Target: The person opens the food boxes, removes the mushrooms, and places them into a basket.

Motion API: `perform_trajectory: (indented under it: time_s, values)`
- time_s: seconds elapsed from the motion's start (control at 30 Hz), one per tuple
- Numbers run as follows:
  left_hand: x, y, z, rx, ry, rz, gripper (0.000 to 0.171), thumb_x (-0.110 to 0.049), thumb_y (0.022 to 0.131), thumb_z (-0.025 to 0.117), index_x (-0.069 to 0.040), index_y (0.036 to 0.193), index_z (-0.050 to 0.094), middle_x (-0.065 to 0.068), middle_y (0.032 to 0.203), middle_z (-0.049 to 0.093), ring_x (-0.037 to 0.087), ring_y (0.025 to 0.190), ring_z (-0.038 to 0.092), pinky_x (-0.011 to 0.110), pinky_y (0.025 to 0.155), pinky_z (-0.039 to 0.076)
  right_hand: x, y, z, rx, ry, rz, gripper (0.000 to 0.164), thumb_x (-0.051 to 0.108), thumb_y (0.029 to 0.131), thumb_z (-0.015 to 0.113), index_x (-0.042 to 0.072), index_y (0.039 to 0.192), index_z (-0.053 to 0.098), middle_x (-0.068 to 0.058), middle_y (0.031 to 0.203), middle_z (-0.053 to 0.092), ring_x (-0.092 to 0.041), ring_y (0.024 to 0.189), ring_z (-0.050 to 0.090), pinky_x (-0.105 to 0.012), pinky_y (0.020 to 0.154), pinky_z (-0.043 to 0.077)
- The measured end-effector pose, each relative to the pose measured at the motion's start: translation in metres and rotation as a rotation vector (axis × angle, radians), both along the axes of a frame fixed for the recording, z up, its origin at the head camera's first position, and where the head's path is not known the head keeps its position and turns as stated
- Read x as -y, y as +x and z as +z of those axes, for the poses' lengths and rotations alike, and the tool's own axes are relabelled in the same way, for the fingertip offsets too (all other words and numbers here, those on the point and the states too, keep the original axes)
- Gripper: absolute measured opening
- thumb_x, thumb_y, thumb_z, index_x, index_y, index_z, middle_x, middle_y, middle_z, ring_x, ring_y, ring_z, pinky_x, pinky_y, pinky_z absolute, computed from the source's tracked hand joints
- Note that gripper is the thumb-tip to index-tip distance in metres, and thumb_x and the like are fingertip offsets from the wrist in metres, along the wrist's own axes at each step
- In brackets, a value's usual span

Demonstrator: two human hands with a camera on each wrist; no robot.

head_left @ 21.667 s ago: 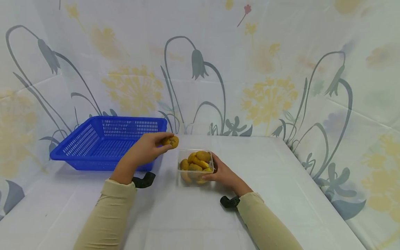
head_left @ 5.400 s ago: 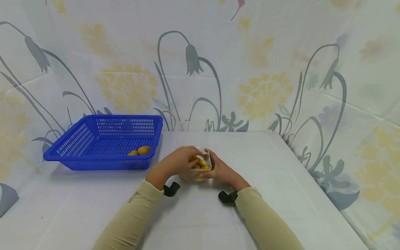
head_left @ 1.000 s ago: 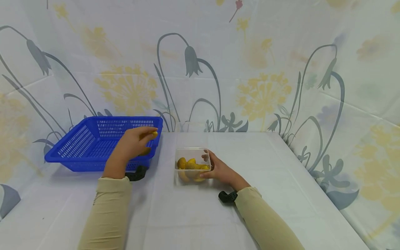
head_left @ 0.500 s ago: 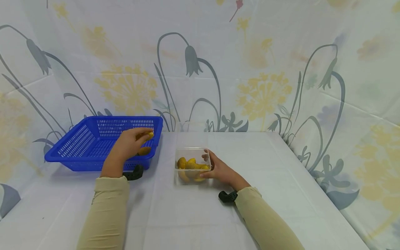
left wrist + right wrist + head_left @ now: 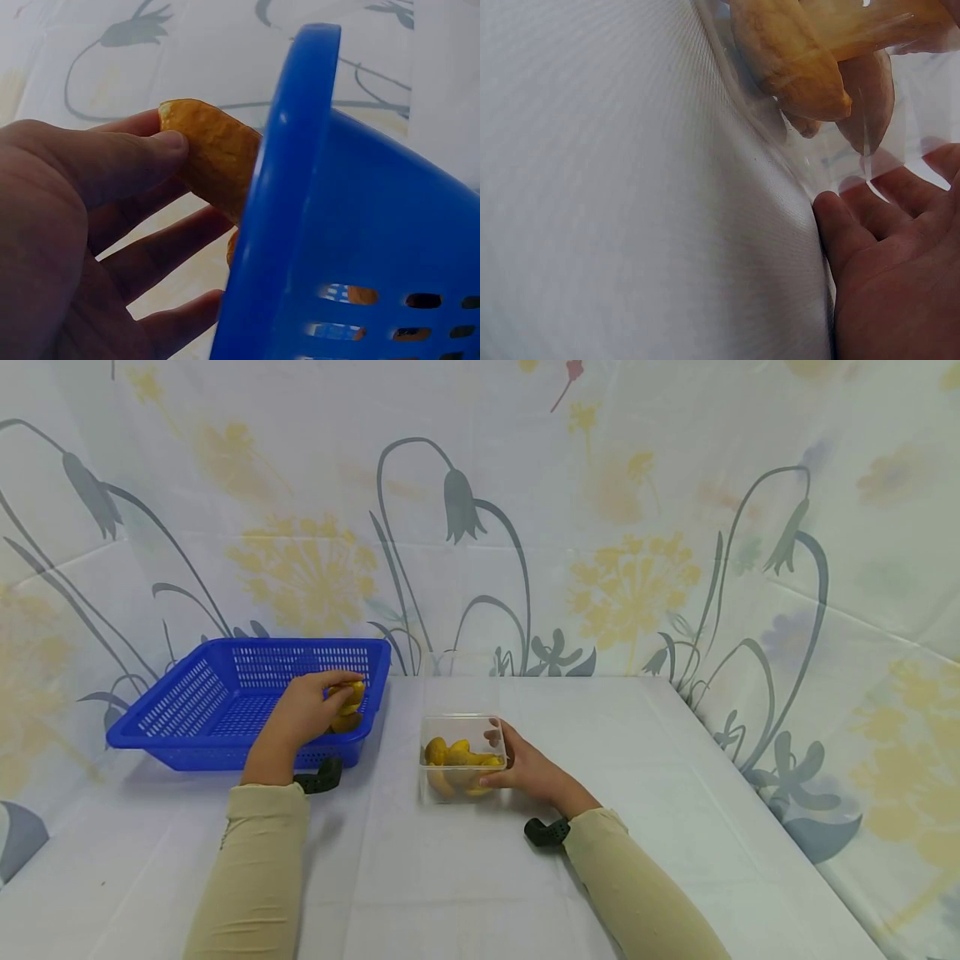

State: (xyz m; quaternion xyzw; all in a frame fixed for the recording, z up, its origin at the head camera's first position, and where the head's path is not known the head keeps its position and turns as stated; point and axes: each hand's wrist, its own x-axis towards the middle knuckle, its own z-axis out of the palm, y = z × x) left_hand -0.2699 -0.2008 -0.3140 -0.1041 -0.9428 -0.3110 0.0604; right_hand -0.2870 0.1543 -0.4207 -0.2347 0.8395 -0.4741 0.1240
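In the head view my left hand is over the right end of the blue basket. Thumb and fingers pinch a yellow-brown oblong piece, which hangs close over similar pieces in the basket. From the left wrist, this piece shows a pale end under the thumb; the basket wall hides its far end. My right hand grips the right side of a clear plastic container, thumb in front, fingers behind. Several yellow pieces lie inside it, also seen from the right wrist as rounded pieces.
A faint clear panel like a raised lid stands behind the container. A white cloth covers the table, and a flower-printed sheet hangs behind and at the right. A strip of table separates basket and container.
Over the last second my left hand has shifted slightly left and lowered its piece into the basket. Since the oldest frame the container's pile has shrunk and pieces lie in the basket. The right hand stays.
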Motion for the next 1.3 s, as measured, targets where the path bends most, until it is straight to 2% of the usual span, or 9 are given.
perform_trajectory:
  time_s: [0.2, 0.37, 0.53, 0.73, 0.83, 0.93, 1.03, 1.17, 1.3]
  values:
    - [0.004, -0.001, -0.003, 0.002, 0.011, 0.027, 0.037, -0.029, 0.103, 0.045, -0.019, 0.137, 0.055, 0.020, 0.136, 0.055, 0.040, 0.124, 0.051, 0.055, 0.097, 0.046, 0.000, 0.000, 0.000, 0.010, -0.011, -0.005, 0.107, 0.032, 0.077, 0.081, 0.017, 0.156, 0.010, -0.011, 0.155, 0.034, -0.032, 0.140, 0.039, -0.052, 0.115, 0.031]
    - [0.005, 0.000, -0.004, -0.010, 0.009, 0.057, 0.038, -0.029, 0.103, 0.044, -0.019, 0.138, 0.054, 0.018, 0.136, 0.056, 0.038, 0.117, 0.055, 0.041, 0.079, 0.049, 0.000, 0.000, -0.001, 0.025, -0.017, -0.004, 0.106, 0.030, 0.078, 0.080, 0.019, 0.156, 0.009, -0.009, 0.156, 0.032, -0.032, 0.140, 0.039, -0.052, 0.115, 0.031]
    - [0.006, 0.000, -0.004, -0.007, 0.015, 0.075, 0.038, -0.028, 0.103, 0.045, -0.020, 0.139, 0.053, 0.018, 0.136, 0.055, 0.039, 0.117, 0.054, 0.035, 0.074, 0.047, 0.000, -0.001, 0.000, 0.036, -0.005, 0.005, 0.108, 0.025, 0.080, 0.079, 0.015, 0.157, 0.005, -0.013, 0.158, 0.028, -0.034, 0.141, 0.036, -0.052, 0.116, 0.029]
    - [0.007, -0.002, -0.007, -0.006, 0.007, 0.086, 0.038, -0.028, 0.103, 0.045, -0.018, 0.139, 0.053, 0.020, 0.135, 0.056, 0.038, 0.111, 0.056, 0.033, 0.068, 0.047, 0.002, 0.015, 0.023, 0.047, 0.007, 0.024, 0.106, 0.022, 0.081, 0.078, 0.009, 0.156, 0.005, -0.017, 0.157, 0.028, -0.036, 0.141, 0.036, -0.051, 0.116, 0.030]
    - [0.008, -0.003, -0.008, -0.004, 0.001, 0.092, 0.038, -0.027, 0.104, 0.044, -0.017, 0.139, 0.053, 0.020, 0.134, 0.056, 0.039, 0.113, 0.056, 0.038, 0.073, 0.049, 0.004, 0.023, 0.033, 0.033, 0.005, 0.026, 0.104, 0.023, 0.081, 0.078, 0.007, 0.155, 0.008, -0.019, 0.155, 0.032, -0.039, 0.139, 0.038, -0.053, 0.114, 0.032]
    - [0.008, -0.004, -0.010, -0.002, -0.009, 0.095, 0.037, -0.026, 0.104, 0.044, -0.016, 0.138, 0.053, 0.021, 0.134, 0.056, 0.041, 0.117, 0.054, 0.047, 0.084, 0.051, 0.004, 0.022, 0.032, 0.028, 0.004, 0.023, 0.103, 0.024, 0.081, 0.078, 0.006, 0.155, 0.009, -0.020, 0.154, 0.032, -0.039, 0.138, 0.039, -0.053, 0.114, 0.032]
    - [0.008, -0.004, -0.011, 0.002, -0.028, 0.092, 0.036, -0.023, 0.104, 0.045, -0.014, 0.137, 0.054, 0.022, 0.133, 0.057, 0.042, 0.120, 0.053, 0.053, 0.090, 0.049, 0.002, 0.014, 0.022, 0.034, 0.004, 0.020, 0.105, 0.022, 0.080, 0.078, 0.008, 0.156, 0.007, -0.018, 0.156, 0.030, -0.037, 0.140, 0.038, -0.052, 0.115, 0.030]
    - [0.009, -0.005, -0.013, 0.022, -0.045, 0.084, 0.034, -0.019, 0.103, 0.045, -0.013, 0.134, 0.056, 0.022, 0.133, 0.056, 0.040, 0.118, 0.053, 0.053, 0.092, 0.049, 0.001, 0.002, 0.005, 0.025, 0.001, 0.009, 0.106, 0.022, 0.079, 0.079, 0.011, 0.156, 0.007, -0.015, 0.157, 0.030, -0.034, 0.141, 0.036, -0.052, 0.116, 0.029]
    - [0.009, -0.006, -0.014, 0.059, -0.050, 0.083, 0.034, -0.019, 0.103, 0.043, -0.011, 0.135, 0.055, 0.024, 0.135, 0.054, 0.040, 0.116, 0.053, 0.053, 0.093, 0.048, 0.000, -0.002, -0.001, 0.011, 0.003, -0.003, 0.105, 0.025, 0.079, 0.080, 0.015, 0.156, 0.009, -0.010, 0.156, 0.033, -0.030, 0.141, 0.037, -0.050, 0.115, 0.032]
